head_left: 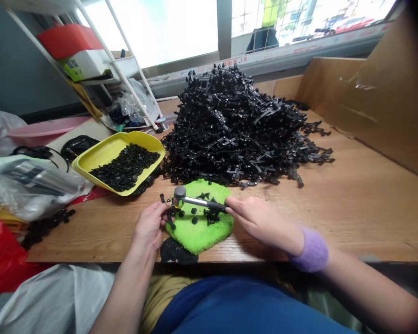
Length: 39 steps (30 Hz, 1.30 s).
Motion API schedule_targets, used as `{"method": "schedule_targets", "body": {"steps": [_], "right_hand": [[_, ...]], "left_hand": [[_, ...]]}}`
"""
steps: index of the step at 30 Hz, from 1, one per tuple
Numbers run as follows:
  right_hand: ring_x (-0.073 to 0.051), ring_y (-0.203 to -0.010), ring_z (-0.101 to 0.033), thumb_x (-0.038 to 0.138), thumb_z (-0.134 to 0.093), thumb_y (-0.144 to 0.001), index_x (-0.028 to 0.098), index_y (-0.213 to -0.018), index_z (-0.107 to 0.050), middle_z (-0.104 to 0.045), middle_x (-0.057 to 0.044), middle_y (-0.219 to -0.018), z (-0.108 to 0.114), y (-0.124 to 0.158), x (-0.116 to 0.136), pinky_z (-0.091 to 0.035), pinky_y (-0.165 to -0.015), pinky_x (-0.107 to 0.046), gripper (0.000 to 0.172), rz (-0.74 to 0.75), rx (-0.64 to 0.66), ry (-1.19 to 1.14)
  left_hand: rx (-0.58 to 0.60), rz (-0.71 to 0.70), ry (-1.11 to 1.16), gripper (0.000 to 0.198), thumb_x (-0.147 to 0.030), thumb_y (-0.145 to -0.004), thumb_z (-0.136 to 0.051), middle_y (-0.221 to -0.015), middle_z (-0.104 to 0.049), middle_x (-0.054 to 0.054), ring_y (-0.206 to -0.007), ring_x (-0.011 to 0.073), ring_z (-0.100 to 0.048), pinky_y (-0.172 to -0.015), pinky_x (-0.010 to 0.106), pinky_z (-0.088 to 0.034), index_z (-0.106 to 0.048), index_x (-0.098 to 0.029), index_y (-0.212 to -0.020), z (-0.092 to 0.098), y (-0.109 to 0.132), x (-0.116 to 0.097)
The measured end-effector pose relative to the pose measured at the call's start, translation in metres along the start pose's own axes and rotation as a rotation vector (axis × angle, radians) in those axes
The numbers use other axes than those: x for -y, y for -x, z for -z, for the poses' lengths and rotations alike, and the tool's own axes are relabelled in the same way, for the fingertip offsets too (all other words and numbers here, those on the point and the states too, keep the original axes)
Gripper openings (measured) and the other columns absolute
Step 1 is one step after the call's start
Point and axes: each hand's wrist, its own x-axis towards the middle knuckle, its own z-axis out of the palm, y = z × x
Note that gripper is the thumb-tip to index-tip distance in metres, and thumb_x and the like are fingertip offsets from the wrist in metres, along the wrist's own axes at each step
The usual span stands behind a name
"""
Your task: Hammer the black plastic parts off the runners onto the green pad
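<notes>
My right hand [254, 218] grips the black handle of a small hammer [191, 199], whose grey head hovers over the left edge of a green fuzzy pad [202, 232]. My left hand [149, 227] pinches a black plastic sprue piece [170, 215] at that pad edge, right under the hammer head. Several small black parts lie loose on the pad. A big heap of black plastic sprues [236, 125] rises just behind the pad.
A yellow tray [90, 162] of small black parts sits at the left. Plastic bags, a red bag [0, 255] and a white wire rack [125, 69] crowd the left side. Cardboard panels [369, 93] stand at the right. Bare wooden table [351, 208] lies to the right.
</notes>
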Motion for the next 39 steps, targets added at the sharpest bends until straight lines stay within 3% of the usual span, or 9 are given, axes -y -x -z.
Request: {"method": "schedule_targets", "body": {"steps": [6, 10, 15, 18, 23, 27, 30, 34, 39], "right_hand": [[-0.013, -0.052, -0.039, 0.033, -0.025, -0.098, 0.019, -0.081, -0.039, -0.047, 0.000, -0.065, 0.004, -0.005, 0.002, -0.024, -0.052, -0.026, 0.026, 0.038, -0.107, -0.057], [-0.013, -0.046, -0.034, 0.032, -0.032, -0.096, 0.019, -0.073, -0.040, -0.042, 0.001, -0.056, 0.002, -0.008, 0.001, -0.019, -0.049, -0.027, 0.027, 0.007, 0.011, 0.088], [-0.013, -0.048, -0.038, 0.033, -0.026, -0.098, 0.019, -0.079, -0.042, -0.048, -0.001, -0.061, 0.002, -0.009, 0.003, -0.020, -0.049, -0.026, 0.028, -0.010, -0.050, 0.058], [-0.013, -0.044, -0.036, 0.031, -0.031, -0.096, 0.018, -0.077, -0.045, -0.047, 0.000, -0.056, 0.003, -0.012, 0.006, -0.017, -0.048, -0.027, 0.027, 0.001, 0.039, 0.142], [-0.014, -0.046, -0.040, 0.031, -0.025, -0.097, 0.017, -0.083, -0.047, -0.051, -0.001, -0.060, 0.008, -0.014, 0.010, -0.019, -0.048, -0.027, 0.030, 0.032, -0.007, 0.161], [-0.014, -0.045, -0.041, 0.030, -0.033, -0.094, 0.017, -0.079, -0.049, -0.052, -0.002, -0.058, 0.008, -0.015, 0.012, -0.017, -0.046, -0.027, 0.025, 0.032, 0.086, 0.245], [-0.014, -0.045, -0.043, 0.031, -0.027, -0.096, 0.017, -0.082, -0.049, -0.054, -0.002, -0.060, 0.006, -0.016, 0.013, -0.018, -0.046, -0.027, 0.030, 0.015, 0.034, 0.231], [-0.015, -0.045, -0.045, 0.030, -0.032, -0.094, 0.018, -0.078, -0.052, -0.055, -0.003, -0.059, 0.004, -0.017, 0.012, -0.018, -0.045, -0.028, 0.028, -0.002, 0.086, 0.275], [-0.018, -0.048, -0.049, 0.029, -0.033, -0.094, 0.018, -0.082, -0.054, -0.056, -0.004, -0.061, 0.003, -0.016, 0.010, -0.022, -0.045, -0.027, 0.026, 0.005, 0.089, 0.288]], "left_hand": [[0.011, -0.003, 0.010, 0.022, -0.023, -0.053, -0.070, -0.049, -0.055, -0.006, -0.036, 0.0024, -0.043, -0.033, 0.013, -0.021, -0.051, -0.014, -0.062, -0.003, 0.003, -0.003], [0.007, -0.031, -0.009, 0.026, -0.024, -0.054, -0.071, -0.046, -0.049, -0.008, -0.034, 0.0011, -0.036, -0.032, 0.013, -0.021, -0.047, -0.016, -0.059, -0.005, 0.004, -0.003], [0.015, -0.015, -0.024, 0.026, -0.023, -0.053, -0.071, -0.046, -0.049, -0.008, -0.035, 0.0006, -0.034, -0.032, 0.012, -0.016, -0.046, -0.015, -0.059, -0.006, 0.005, -0.004], [-0.006, -0.022, -0.024, 0.026, -0.026, -0.052, -0.071, -0.044, -0.049, -0.008, -0.035, 0.0013, -0.035, -0.032, 0.013, -0.018, -0.048, -0.015, -0.061, -0.007, 0.006, -0.004], [-0.049, -0.056, -0.017, 0.028, -0.027, -0.050, -0.072, -0.047, -0.053, -0.007, -0.036, 0.0031, -0.039, -0.034, 0.014, -0.021, -0.047, -0.015, -0.059, -0.008, 0.007, -0.002], [-0.067, -0.071, -0.038, 0.027, -0.029, -0.052, -0.071, -0.048, -0.054, -0.006, -0.037, 0.0038, -0.041, -0.035, 0.014, -0.025, -0.050, -0.015, -0.061, -0.008, 0.005, 0.001], [-0.057, -0.084, -0.030, 0.029, -0.028, -0.052, -0.072, -0.048, -0.053, -0.007, -0.037, 0.0027, -0.040, -0.035, 0.013, -0.027, -0.047, -0.015, -0.059, -0.008, 0.005, 0.002], [0.005, -0.072, -0.043, 0.029, -0.027, -0.056, -0.073, -0.044, -0.048, -0.008, -0.033, 0.0005, -0.034, -0.031, 0.010, -0.021, -0.047, -0.015, -0.060, -0.002, 0.008, -0.001], [0.159, 0.024, -0.026, 0.028, -0.016, -0.061, -0.074, -0.067, -0.064, 0.002, -0.049, 0.0048, -0.056, -0.045, 0.011, -0.046, -0.057, -0.012, -0.083, 0.011, 0.020, -0.001]]}}
